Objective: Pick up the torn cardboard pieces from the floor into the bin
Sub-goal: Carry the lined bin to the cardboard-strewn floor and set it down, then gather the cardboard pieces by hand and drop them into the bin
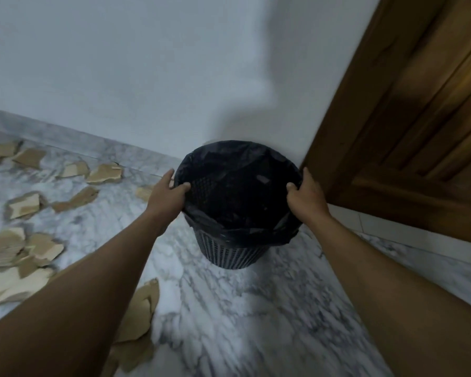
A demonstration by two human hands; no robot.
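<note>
Bin point(229, 251): upright on the marble floor point(229, 308), long axis vertical, open mouth facing up (a black bag point(237, 164) lines it, folded over the rim); it stands near the wall point(147, 63), just beside the wooden door point(405, 118).
Left hand point(166, 195): grips the bin's left rim, thumb curled inside.
Right hand point(306, 197): grips the right rim likewise.
Cardboard pieces point(105, 174): lying flat, scattered across the floor left of the bin.

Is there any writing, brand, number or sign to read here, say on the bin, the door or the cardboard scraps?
None: no text can be read anywhere.
The mesh bin and its black liner: no label shows.
The torn cardboard pieces: plain brown, no print.
The wooden door, wall and marble floor: bare.
The picture is blurred, so tiny print could be missed.
</note>
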